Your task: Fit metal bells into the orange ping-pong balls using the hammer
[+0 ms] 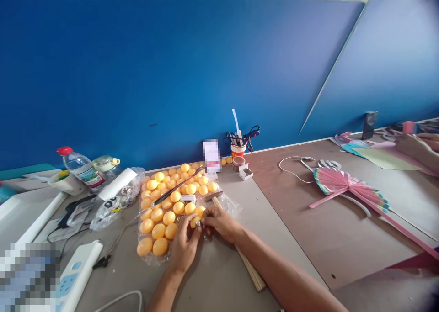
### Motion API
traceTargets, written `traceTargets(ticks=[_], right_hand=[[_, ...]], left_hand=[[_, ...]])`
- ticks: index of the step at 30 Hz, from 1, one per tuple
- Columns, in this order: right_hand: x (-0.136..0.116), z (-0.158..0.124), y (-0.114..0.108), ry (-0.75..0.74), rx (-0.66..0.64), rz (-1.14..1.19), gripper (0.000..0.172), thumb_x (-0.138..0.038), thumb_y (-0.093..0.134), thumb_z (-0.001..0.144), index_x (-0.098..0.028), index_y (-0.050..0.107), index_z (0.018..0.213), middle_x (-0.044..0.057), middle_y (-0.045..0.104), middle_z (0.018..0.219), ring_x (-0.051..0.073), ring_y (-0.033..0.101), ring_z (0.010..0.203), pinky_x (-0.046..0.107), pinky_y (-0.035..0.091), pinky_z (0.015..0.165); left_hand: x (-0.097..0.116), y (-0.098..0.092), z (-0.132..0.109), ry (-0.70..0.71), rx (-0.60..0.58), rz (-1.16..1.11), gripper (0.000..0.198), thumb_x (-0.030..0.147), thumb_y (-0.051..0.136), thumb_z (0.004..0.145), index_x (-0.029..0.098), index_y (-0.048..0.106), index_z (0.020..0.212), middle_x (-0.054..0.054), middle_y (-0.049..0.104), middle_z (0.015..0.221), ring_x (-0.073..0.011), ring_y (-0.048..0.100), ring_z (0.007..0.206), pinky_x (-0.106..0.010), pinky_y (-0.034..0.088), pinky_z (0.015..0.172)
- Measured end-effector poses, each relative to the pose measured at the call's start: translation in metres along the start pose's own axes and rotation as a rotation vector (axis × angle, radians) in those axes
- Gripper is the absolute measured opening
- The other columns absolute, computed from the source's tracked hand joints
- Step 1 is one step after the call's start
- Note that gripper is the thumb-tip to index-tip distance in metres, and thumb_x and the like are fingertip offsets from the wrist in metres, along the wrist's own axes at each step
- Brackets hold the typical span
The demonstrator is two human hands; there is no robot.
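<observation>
My left hand and my right hand meet at the front right edge of a bag of orange balls. Both are closed in a pinch around a small shiny metallic piece, too small to name exactly. An orange ball shows right behind the fingertips. Just beyond my right hand lies a hammer-like tool with a dark head. Pale wooden strips stick out from under my right forearm. Across the balls rest a slim dark tool with a cord and a small white box.
A paper cup of tools, a round tub and an open small box stand by the blue partition. Left are a bottle and a power strip. Right are a pink paper fan and another person's hand.
</observation>
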State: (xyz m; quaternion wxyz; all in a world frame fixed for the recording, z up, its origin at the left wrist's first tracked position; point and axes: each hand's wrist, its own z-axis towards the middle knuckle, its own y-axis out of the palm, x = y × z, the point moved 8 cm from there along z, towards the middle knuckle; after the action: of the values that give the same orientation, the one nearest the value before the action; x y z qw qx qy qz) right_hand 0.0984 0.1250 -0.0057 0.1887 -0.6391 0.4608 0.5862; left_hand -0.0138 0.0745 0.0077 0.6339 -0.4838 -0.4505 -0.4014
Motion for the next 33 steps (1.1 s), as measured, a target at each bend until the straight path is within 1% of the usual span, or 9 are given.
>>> traceTargets(ticks=[3,6,9,12,16,20,27,30,33], right_hand=[[-0.014,-0.003,-0.007,-0.033,-0.005,0.041,0.022,-0.034,0.069,0.067,-0.021,0.051,0.067,-0.007,0.048,0.05,0.008,0.041,0.042,0.022,0.03,0.046],[-0.029,-0.004,-0.026,-0.126,0.111,-0.041,0.02,-0.034,0.064,0.07,-0.02,0.05,0.069,-0.008,0.043,0.054,0.007,0.035,0.044,0.023,0.028,0.049],[-0.042,-0.005,-0.049,-0.215,0.348,-0.473,0.009,-0.022,0.055,0.071,-0.019,0.049,0.064,-0.004,0.049,0.059,0.011,0.044,0.055,0.024,0.032,0.055],[-0.045,-0.005,-0.051,-0.258,0.442,-0.862,0.008,-0.014,0.05,0.073,-0.019,0.053,0.068,0.0,0.058,0.071,0.015,0.053,0.069,0.026,0.036,0.064],[-0.04,-0.008,-0.05,-0.173,0.474,-1.159,0.013,-0.017,0.05,0.08,-0.019,0.058,0.09,0.006,0.064,0.095,0.018,0.059,0.083,0.026,0.037,0.07],[-0.036,-0.011,-0.049,-0.035,0.445,-1.355,0.029,-0.026,0.054,0.082,-0.019,0.054,0.11,0.011,0.061,0.114,0.02,0.062,0.089,0.028,0.038,0.073],[-0.034,-0.011,-0.049,-0.001,0.424,-1.407,0.034,-0.019,0.051,0.081,-0.016,0.05,0.115,0.014,0.061,0.115,0.023,0.061,0.096,0.029,0.038,0.075],[-0.034,-0.009,-0.055,0.005,0.45,-1.345,0.032,-0.015,0.05,0.08,-0.015,0.051,0.111,0.014,0.063,0.108,0.022,0.062,0.09,0.029,0.037,0.073],[-0.035,-0.006,-0.063,-0.021,0.503,-1.179,0.031,-0.013,0.052,0.076,-0.018,0.052,0.107,0.008,0.065,0.098,0.021,0.06,0.086,0.028,0.037,0.071]], left_hand=[[-0.002,-0.004,0.002,-0.085,0.045,-0.167,0.045,0.05,0.067,0.076,0.02,0.06,0.108,-0.01,0.068,0.111,-0.0265,0.066,0.101,-0.039,0.054,0.087],[-0.001,-0.009,0.003,-0.143,0.095,-0.257,0.051,0.055,0.067,0.074,0.019,0.058,0.109,-0.008,0.069,0.106,-0.0238,0.068,0.094,-0.037,0.055,0.086],[0.001,-0.015,0.002,-0.141,0.142,-0.229,0.05,0.054,0.068,0.074,0.02,0.059,0.108,-0.006,0.069,0.103,-0.0217,0.068,0.094,-0.034,0.054,0.087],[0.002,-0.015,0.002,-0.128,0.137,-0.23,0.047,0.053,0.068,0.075,0.02,0.059,0.108,-0.006,0.07,0.102,-0.0206,0.069,0.09,-0.032,0.055,0.084],[-0.001,-0.014,0.002,-0.143,0.128,-0.24,0.047,0.051,0.068,0.076,0.02,0.057,0.11,-0.006,0.069,0.103,-0.0202,0.07,0.086,-0.032,0.056,0.081],[-0.001,-0.014,0.003,-0.129,0.146,-0.255,0.047,0.05,0.069,0.074,0.02,0.058,0.108,-0.006,0.069,0.101,-0.0194,0.07,0.083,-0.032,0.056,0.08],[-0.005,-0.012,0.005,-0.067,0.137,-0.247,0.044,0.045,0.071,0.074,0.02,0.058,0.108,-0.004,0.07,0.096,-0.0182,0.068,0.084,-0.03,0.056,0.078],[-0.01,-0.012,0.007,-0.067,0.138,-0.255,0.046,0.045,0.073,0.073,0.02,0.058,0.109,-0.004,0.07,0.095,-0.0177,0.068,0.083,-0.03,0.056,0.078],[-0.015,-0.012,0.007,-0.084,0.139,-0.269,0.048,0.046,0.073,0.072,0.02,0.057,0.11,-0.004,0.07,0.095,-0.0181,0.068,0.083,-0.031,0.055,0.077]])
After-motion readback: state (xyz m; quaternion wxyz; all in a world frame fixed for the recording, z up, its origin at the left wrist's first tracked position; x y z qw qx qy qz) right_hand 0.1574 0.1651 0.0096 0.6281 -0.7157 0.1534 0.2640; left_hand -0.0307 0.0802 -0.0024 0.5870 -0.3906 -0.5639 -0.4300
